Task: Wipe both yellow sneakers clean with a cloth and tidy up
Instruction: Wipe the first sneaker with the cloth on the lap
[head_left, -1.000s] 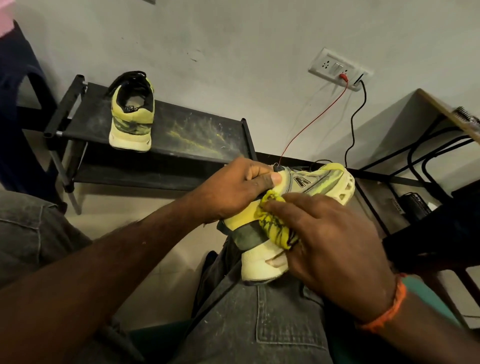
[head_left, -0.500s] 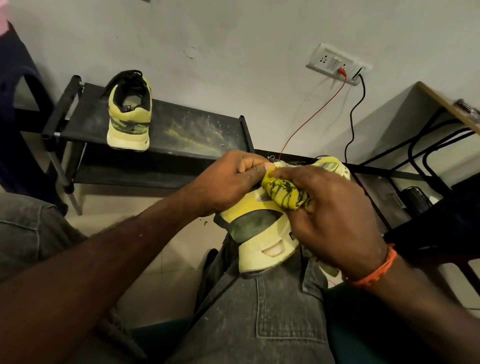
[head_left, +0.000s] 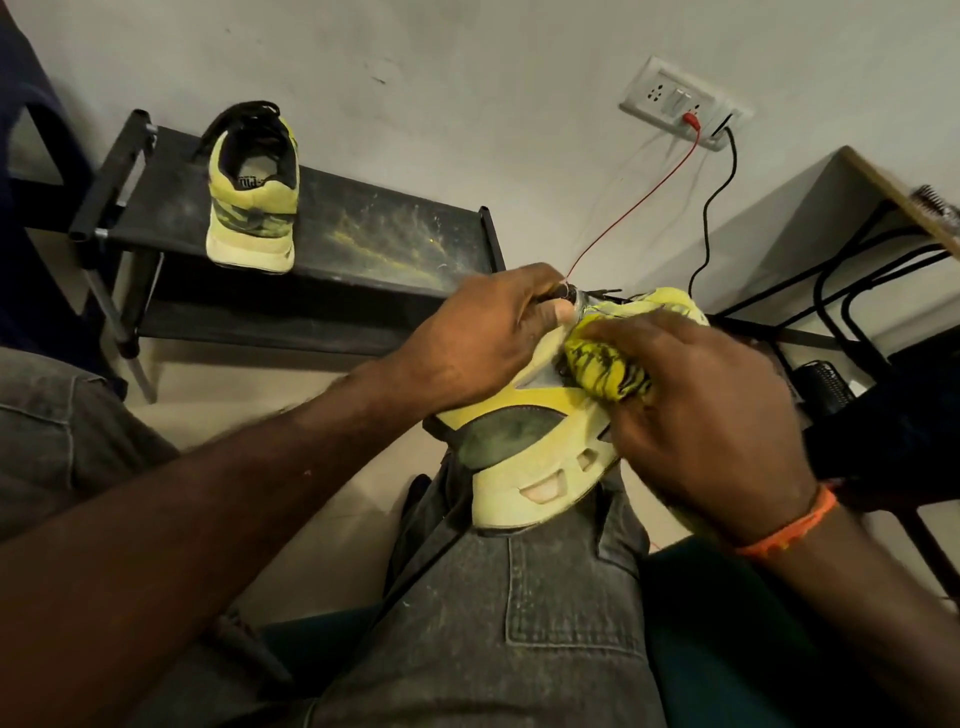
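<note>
Two yellow sneakers: one (head_left: 253, 208) heel-out on black rack's (head_left: 363, 234) left end, other (head_left: 540, 447) heel-down, left hand (head_left: 483, 343) gripping, right hand (head_left: 696, 415) clutching yellow-black cloth (head_left: 605, 371).

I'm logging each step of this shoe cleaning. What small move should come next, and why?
Probably draw the cloth on along the held sneaker. The right hand presses it bunched against the upper, the left hand grips the shoe on the knee, and the other sneaker waits on the rack.
</note>
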